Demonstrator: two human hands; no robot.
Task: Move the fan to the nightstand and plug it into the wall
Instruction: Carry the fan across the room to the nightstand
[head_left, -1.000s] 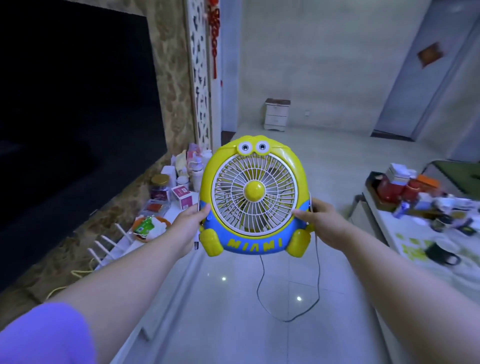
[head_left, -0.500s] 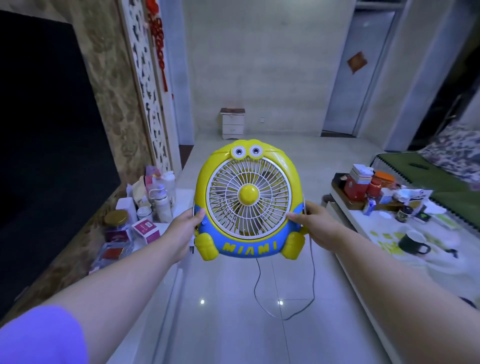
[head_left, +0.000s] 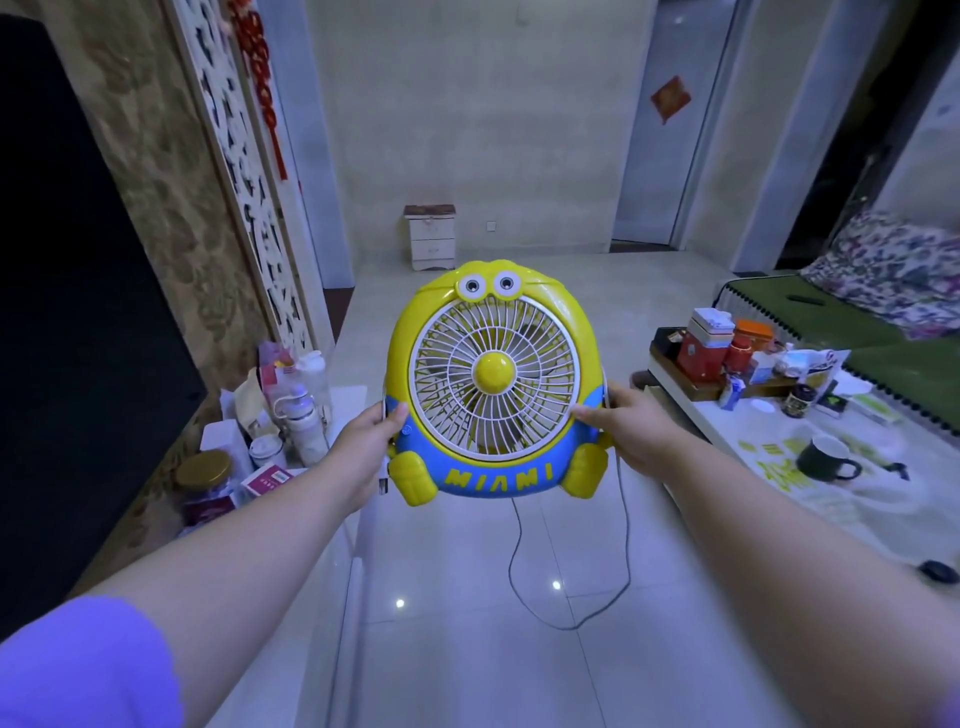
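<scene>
A yellow and blue cartoon fan (head_left: 493, 384) with googly eyes and the word MIAMI is held up in the air in front of me, facing me. My left hand (head_left: 363, 447) grips its left side and my right hand (head_left: 631, 428) grips its right side. Its grey cord (head_left: 571, 571) hangs down in a loop below it. A small white nightstand (head_left: 431, 236) with drawers stands far ahead against the back wall. A wall socket (head_left: 491, 225) sits just to its right.
A low shelf at left carries bottles (head_left: 304, 415), jars and boxes below a dark screen (head_left: 62, 312). On the right, a low table (head_left: 841, 499) holds tins, a black mug (head_left: 826, 460) and clutter. A sofa (head_left: 857, 312) lies beyond. Glossy tiled floor (head_left: 519, 649) runs ahead.
The view has swung right and forward: the nightstand is now nearly straight ahead and the shelf clutter has slid to the left. Both hands keep the same hold on the fan.
</scene>
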